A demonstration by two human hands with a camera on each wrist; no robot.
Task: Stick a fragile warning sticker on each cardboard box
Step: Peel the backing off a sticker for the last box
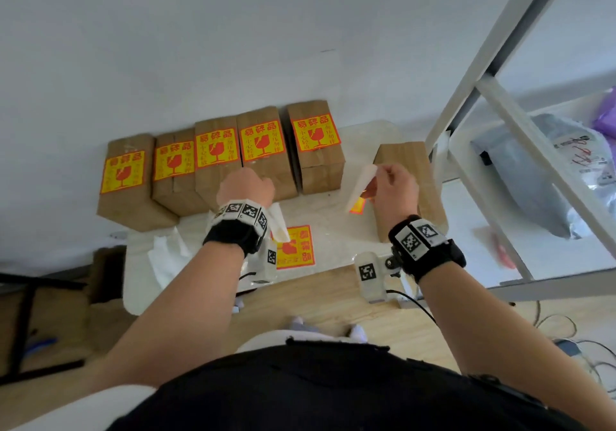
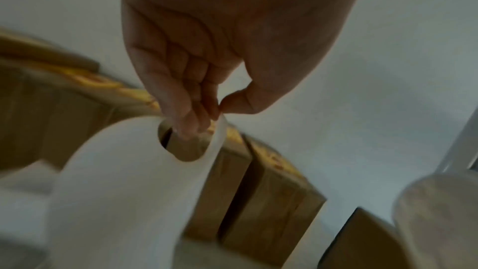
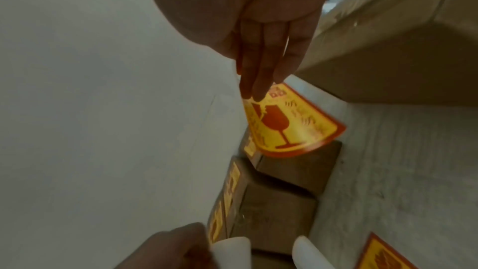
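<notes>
Several brown cardboard boxes [image 1: 266,170] stand in a row against the wall, each with a yellow-and-red fragile sticker on top. One bare box [image 1: 411,170] stands apart on the right, also seen as the bare box [image 3: 388,48]. My right hand [image 1: 383,172] pinches a peeled fragile sticker [image 1: 361,194] by its top edge, just left of the bare box; in the wrist view the right hand [image 3: 252,93] lets the sticker [image 3: 289,128] hang curled. My left hand [image 1: 248,184] hovers before the row and pinches a white backing sheet [image 1: 278,222]; up close, the left hand [image 2: 216,113] holds that sheet [image 2: 124,181] drooping.
A spare fragile sticker [image 1: 296,247] lies on the white table [image 1: 336,230] near the front edge. Crumpled white backing paper [image 1: 168,257] lies at the table's left. A white metal shelf frame [image 1: 500,64] with bags [image 1: 540,170] stands close on the right.
</notes>
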